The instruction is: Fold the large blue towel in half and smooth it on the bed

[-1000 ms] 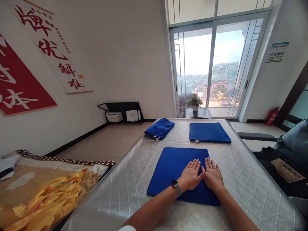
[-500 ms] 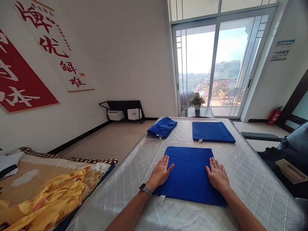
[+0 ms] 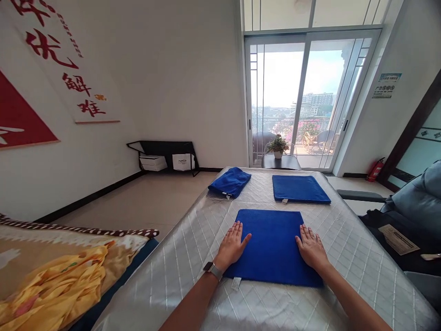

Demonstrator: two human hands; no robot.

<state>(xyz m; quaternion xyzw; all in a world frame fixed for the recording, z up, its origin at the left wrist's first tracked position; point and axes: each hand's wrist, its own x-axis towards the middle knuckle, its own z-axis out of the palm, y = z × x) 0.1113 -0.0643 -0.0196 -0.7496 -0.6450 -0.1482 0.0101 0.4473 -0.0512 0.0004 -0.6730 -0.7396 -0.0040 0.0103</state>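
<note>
A flat, squared blue cloth [image 3: 270, 248] lies right in front of me, a white label [image 3: 236, 283] poking out at its near left edge. My left hand [image 3: 231, 246] rests flat on its left edge, fingers stretched forward, a watch on the wrist. On the opposite edge lies my right hand [image 3: 312, 248], palm down with fingers out. Further back, a second blue cloth [image 3: 300, 188] is neatly flat at the right. A crumpled blue cloth [image 3: 230, 182] sits at the back left, also labelled.
All three cloths are on a silvery quilted mattress [image 3: 186, 257]. At the left, yellow fabric [image 3: 69, 280] is heaped on a tan blanket [image 3: 127, 230]. A potted plant [image 3: 278, 146] stands on a chair [image 3: 280, 162] past the far edge. Dark bags and a cardboard piece [image 3: 398, 239] lie at the right.
The view has turned slightly to the right. Both hands stay flat on the cloth's side edges, and the cloths look the same.
</note>
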